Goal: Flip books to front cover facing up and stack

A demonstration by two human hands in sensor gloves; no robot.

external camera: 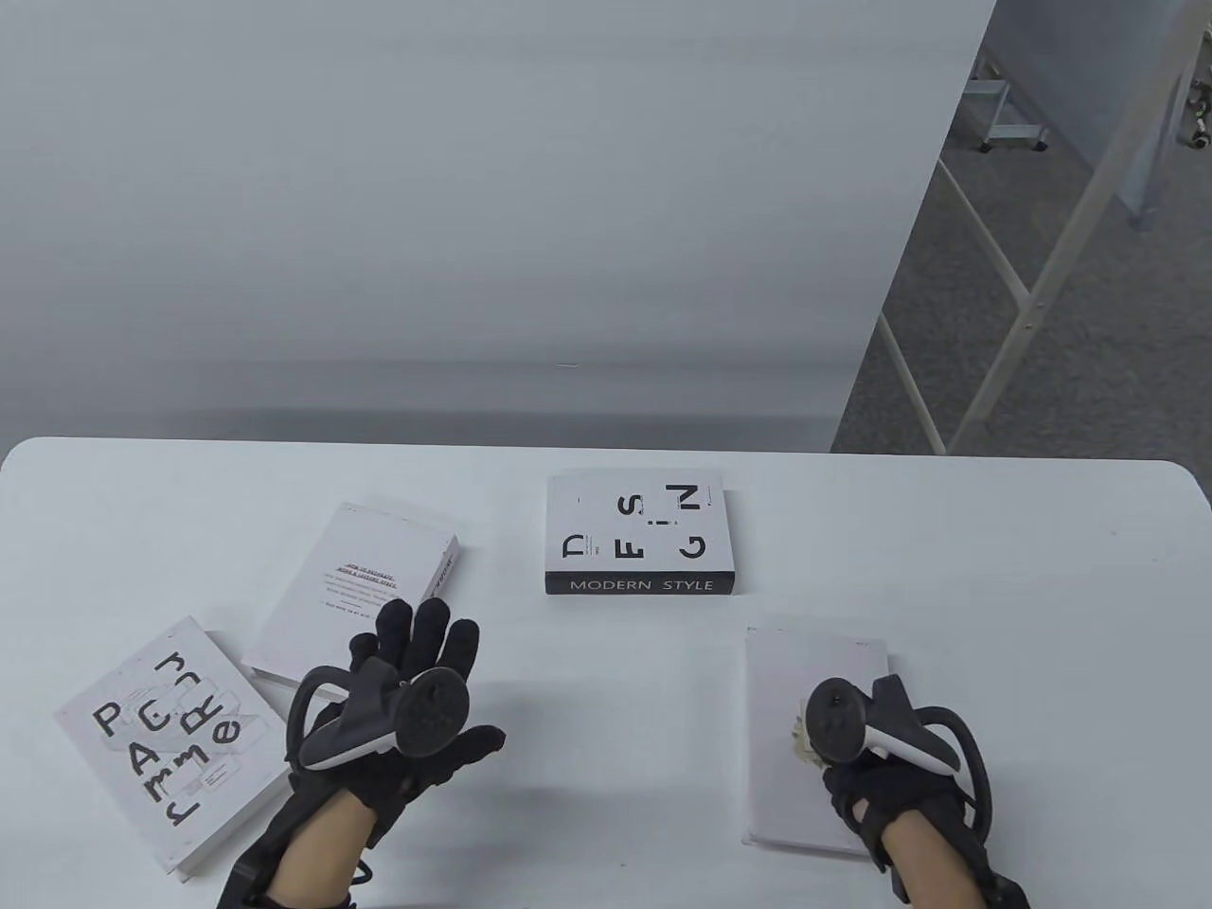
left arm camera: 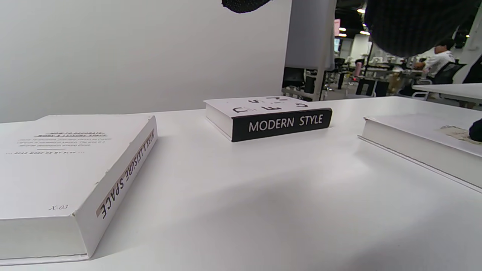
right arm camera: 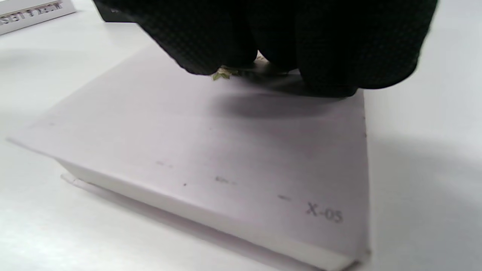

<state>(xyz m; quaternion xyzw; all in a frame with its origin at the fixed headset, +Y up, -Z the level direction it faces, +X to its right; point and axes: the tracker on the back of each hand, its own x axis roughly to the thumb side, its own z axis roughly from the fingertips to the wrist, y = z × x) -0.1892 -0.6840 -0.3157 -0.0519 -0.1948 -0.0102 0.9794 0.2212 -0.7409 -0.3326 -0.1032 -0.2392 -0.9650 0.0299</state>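
Four books lie on the white table (external camera: 606,739). A book with a black "MODERN STYLE" spine (external camera: 641,532) lies at the centre, lettered cover up; it also shows in the left wrist view (left arm camera: 278,122). A white "LEISURE SPACE" book (external camera: 350,592) (left arm camera: 67,165) lies left of it, small text up. A book with large scattered letters (external camera: 170,743) lies far left. A plain white book (external camera: 814,691) (right arm camera: 233,150), marked X-05, lies on the right. My left hand (external camera: 445,663) hovers with fingers spread by the leisure book's near corner. My right hand (external camera: 833,748) rests on the plain book, fingertips (right arm camera: 286,45) on its cover.
A small greenish picture (external camera: 803,739) on the plain book's cover peeks out beside my right fingers. A white wall panel (external camera: 473,208) stands behind the table. Floor and metal frames (external camera: 1042,284) lie beyond the far right corner.
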